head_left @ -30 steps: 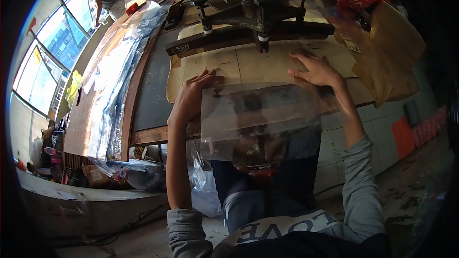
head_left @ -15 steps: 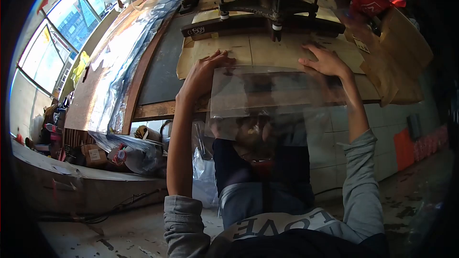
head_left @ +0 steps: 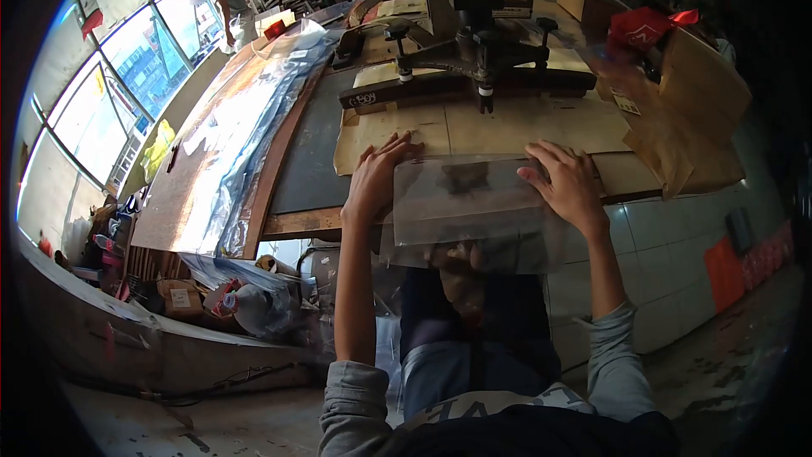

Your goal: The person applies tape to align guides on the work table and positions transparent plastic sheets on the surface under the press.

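A clear plastic sheet [head_left: 448, 203] lies over the table's near edge and hangs down in front of my legs. My left hand [head_left: 376, 176] rests at its far left corner, fingers stretched forward onto the tan board [head_left: 397, 131]. At the sheet's right side is my right hand [head_left: 571, 186], with its fingers stretched and the thumb apart, over the sheet. Both palms face down; whether either hand pinches the plastic is hidden. Beyond my fingers, a dark curved press bar [head_left: 465, 89] with knobs stands above the board, apart from both hands.
Glossy plastic sheeting [head_left: 275, 127] covers a side table on the left. A red bag [head_left: 636, 30] and a cardboard box [head_left: 702, 89] sit at the right. Another person [head_left: 233, 4] stands by the windows. Bagged items [head_left: 258, 309] lie below the left table.
My view has tilted up, so the table and bar appear lower. The right hand's thumb now reaches over the sheet. Both hands remain at the sheet's sides.
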The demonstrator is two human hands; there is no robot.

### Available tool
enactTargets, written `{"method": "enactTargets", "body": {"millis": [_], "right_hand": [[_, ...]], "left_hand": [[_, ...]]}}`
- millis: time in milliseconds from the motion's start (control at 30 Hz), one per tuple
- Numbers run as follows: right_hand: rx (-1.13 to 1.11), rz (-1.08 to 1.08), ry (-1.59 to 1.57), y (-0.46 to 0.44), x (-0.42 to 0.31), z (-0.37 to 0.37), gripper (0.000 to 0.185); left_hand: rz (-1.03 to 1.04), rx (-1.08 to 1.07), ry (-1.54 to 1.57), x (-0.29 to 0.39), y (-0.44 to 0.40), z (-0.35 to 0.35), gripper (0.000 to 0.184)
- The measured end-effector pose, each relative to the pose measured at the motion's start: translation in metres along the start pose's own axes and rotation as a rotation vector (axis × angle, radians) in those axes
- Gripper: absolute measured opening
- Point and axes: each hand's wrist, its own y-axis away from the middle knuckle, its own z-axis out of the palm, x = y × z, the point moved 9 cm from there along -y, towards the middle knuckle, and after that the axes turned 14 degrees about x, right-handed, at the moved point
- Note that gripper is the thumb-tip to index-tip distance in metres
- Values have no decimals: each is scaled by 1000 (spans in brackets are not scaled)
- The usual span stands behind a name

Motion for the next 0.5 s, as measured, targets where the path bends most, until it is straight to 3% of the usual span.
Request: {"method": "enactTargets", "body": {"millis": [133,267,300,500], "right_hand": [[185,-3,37,19,2,8,59],[170,30,66,22,7,14,59],[175,37,60,22,7,13,59],[181,44,46,23,7,12,57]], "left_hand": [[2,113,-2,9,3,-10,50],[-126,153,141,17,6,-22,41],[-75,201,140,29,6,-30,51],[11,204,134,21,6,-24,44]]}}
